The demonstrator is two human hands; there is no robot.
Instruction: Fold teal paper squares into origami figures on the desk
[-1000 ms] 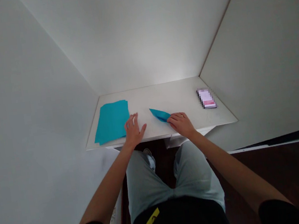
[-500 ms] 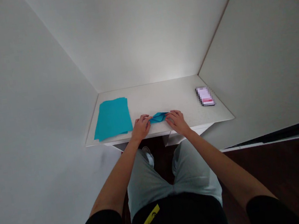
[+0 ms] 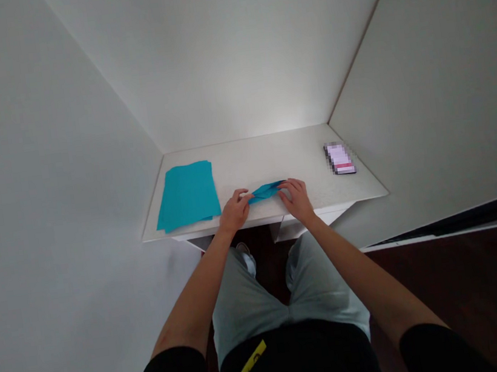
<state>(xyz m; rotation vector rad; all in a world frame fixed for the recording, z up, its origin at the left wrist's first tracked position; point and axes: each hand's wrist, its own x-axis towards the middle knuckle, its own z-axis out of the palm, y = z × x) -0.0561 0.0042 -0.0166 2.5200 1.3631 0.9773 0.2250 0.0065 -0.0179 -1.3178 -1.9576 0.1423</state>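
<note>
Folded blue paper: held between the two hands, near the front edge of the table; whether it is lifted clear of the surface cannot be told.
Left hand: the paper's left end is pinched here, the fingers closed on it.
Right hand: the right end is gripped by the fingers, the thumb kept lower; its exact contact is too small to make out.
Work on the folds: a shaping step seems to be in hand, the creased middle being worked from both ends at once.
Next move at the creases: an even hold at both ends is probably called for, so that the layers are not slipped out of line.
Change in the paper: half a second ago a wider, diamond-like opening is shown in the middle; now a slimmer band is seen, its right end angled farther from the body.
Change at the left: a second ago the left hand is held off the paper, beside the stack of blue sheets; now the paper is gripped by it.
Stack and phone: both left untouched, the sheets at the table's left, the phone at its right.
</note>
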